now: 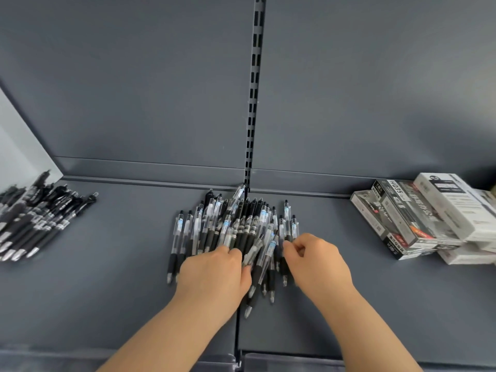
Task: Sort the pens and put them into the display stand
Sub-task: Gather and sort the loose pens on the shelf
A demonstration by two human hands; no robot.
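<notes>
Shelf: your forearms come in over the front edge of the grey shelf (107, 296), one on each side of the seam that runs front to back through its middle.
Left hand: your left hand (214, 269) lies knuckles up on the near left part of the pile of pens (241, 224). Its fingers curl down among the barrels and the thumb lies against them. I cannot tell whether it actually grips any.
Right hand: your right hand (319, 261) is just beside the left one, at the pile's near right corner. Its fingers are curled in, and the fingertips (288, 247) pinch a clear-barrelled pen (287, 226).
Pile of pens: it sits mid-shelf across the seam, reaching almost to the back edge. Black and clear barrels mix, mostly with tips pointing at you.
Second heap: black pens (40, 221) lie fanned out at the shelf's left edge, well apart from your pile.
Boxes: pen boxes (429, 218) are stacked at the right edge, towards the back corner, their print too blurred to read in full.
Back: behind it all a grey back panel (134, 89) rises, with a slotted upright (254, 103) above the seam.
</notes>
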